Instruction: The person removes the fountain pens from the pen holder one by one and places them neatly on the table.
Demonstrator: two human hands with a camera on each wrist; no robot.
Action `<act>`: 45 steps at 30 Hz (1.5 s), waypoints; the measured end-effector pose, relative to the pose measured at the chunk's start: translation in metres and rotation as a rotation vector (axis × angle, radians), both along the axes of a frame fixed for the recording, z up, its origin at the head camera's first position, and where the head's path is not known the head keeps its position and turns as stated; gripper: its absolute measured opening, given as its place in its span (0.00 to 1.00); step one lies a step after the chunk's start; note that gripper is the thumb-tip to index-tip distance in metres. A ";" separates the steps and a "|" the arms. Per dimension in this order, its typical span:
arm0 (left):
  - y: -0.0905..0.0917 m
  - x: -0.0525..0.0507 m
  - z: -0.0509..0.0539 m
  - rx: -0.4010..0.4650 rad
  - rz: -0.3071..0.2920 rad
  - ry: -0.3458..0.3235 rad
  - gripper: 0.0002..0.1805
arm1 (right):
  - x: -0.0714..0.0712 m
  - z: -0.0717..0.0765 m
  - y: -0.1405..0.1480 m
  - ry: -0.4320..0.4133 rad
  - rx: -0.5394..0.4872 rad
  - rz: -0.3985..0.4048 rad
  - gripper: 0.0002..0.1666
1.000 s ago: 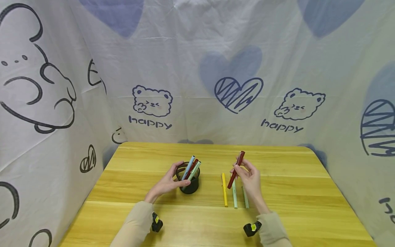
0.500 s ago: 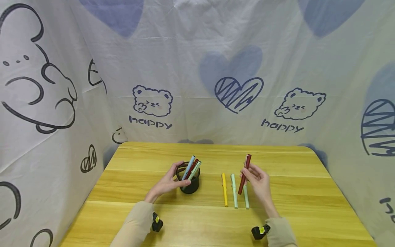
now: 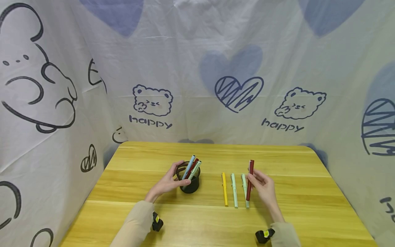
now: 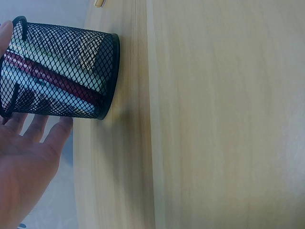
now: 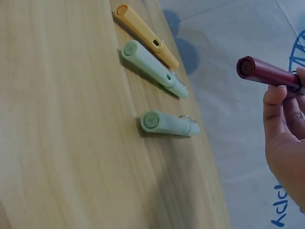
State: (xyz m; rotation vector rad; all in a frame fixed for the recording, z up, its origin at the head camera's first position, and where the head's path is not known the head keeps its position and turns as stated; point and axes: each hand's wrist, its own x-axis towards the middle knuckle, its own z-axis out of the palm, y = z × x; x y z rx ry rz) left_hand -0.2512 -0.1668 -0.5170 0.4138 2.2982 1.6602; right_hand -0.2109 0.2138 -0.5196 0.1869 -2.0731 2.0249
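Hiding part of a green pen (image 3: 244,183), a red pen (image 3: 249,190) is pinched by the right hand (image 3: 264,189); the left hand (image 3: 167,183) grips a mesh cup (image 3: 190,187) veiling pens (image 4: 55,76) inside.

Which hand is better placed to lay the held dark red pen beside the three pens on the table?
Probably the right hand: it holds the dark red pen near the rightmost green pen. The left hand is farther away and grips the black mesh cup.
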 end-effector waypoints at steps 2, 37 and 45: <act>0.000 -0.001 0.000 -0.002 0.001 0.001 0.52 | 0.001 -0.001 0.002 -0.016 0.021 -0.008 0.23; 0.000 -0.001 0.000 0.000 0.007 -0.002 0.52 | 0.004 -0.032 0.033 -0.393 0.183 -0.079 0.27; 0.000 0.000 0.000 0.001 0.003 -0.003 0.51 | -0.002 -0.036 0.034 -0.440 0.249 -0.104 0.22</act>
